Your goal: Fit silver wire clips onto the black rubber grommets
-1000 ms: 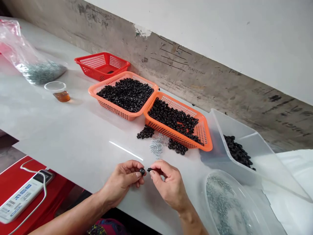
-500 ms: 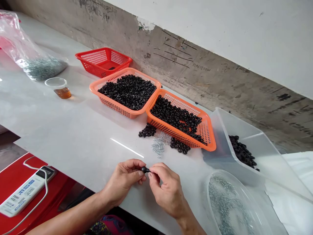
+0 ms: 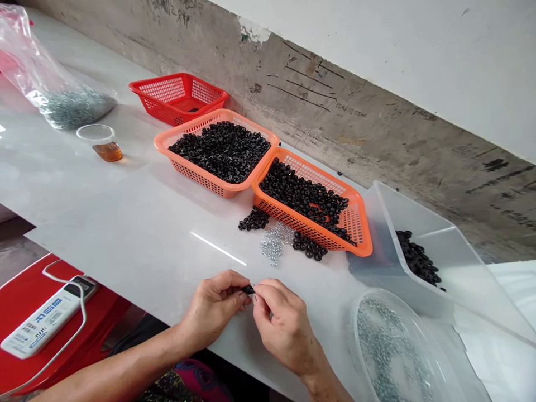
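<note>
My left hand (image 3: 214, 305) and my right hand (image 3: 280, 329) meet over the white table (image 3: 138, 223), pinching a small black rubber grommet (image 3: 248, 289) between their fingertips. The fingers hide most of it, and anything inside it cannot be seen. Just beyond my hands lie loose black grommets (image 3: 253, 219), more black grommets (image 3: 309, 246) and a small heap of tiny silver metal parts (image 3: 272, 246). To my right, a clear oval tub of silver parts (image 3: 389, 352) stands nearest.
Two orange baskets (image 3: 201, 177) (image 3: 307, 231) of black grommets stand along the wall, with a red basket (image 3: 167, 92) behind. A clear tub (image 3: 419, 262) holds more grommets. A plastic bag (image 3: 54, 92) and an amber-filled cup (image 3: 103, 144) stand left. A power strip (image 3: 46, 318) lies below the table edge.
My hands have closed together. A second ago a small black piece in my right fingers was apart from the grommet in my left; now both sets of fingers meet at the grommet.
</note>
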Action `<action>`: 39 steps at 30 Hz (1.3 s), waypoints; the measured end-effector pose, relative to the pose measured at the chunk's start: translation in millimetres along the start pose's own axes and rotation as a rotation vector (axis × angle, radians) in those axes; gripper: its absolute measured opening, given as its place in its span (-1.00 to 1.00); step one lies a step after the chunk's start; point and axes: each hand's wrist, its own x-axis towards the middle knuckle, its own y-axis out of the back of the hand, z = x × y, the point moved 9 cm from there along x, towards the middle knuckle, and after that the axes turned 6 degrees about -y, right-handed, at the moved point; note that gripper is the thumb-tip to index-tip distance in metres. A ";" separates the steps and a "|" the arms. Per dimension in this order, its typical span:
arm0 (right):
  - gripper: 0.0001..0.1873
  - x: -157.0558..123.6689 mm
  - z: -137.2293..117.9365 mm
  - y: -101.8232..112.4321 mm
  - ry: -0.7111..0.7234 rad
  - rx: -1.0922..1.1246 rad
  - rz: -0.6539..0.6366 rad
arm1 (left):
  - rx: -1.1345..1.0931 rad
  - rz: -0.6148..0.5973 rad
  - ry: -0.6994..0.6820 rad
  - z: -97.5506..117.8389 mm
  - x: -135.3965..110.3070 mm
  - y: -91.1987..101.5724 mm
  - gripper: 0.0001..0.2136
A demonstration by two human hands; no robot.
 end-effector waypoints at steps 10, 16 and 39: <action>-0.85 1.8 8.8 1.2 -0.108 0.011 -0.041 | 0.221 -0.023 -0.069 0.7 -2.9 1.2 -0.88; -0.88 1.9 11.6 9.0 -0.143 0.048 -0.013 | 0.114 0.003 0.132 -7.1 -3.0 1.2 -0.82; -0.87 0.9 30.7 -9.2 -0.271 0.187 -0.164 | 0.432 -0.136 -0.138 10.4 -6.5 -8.2 -0.83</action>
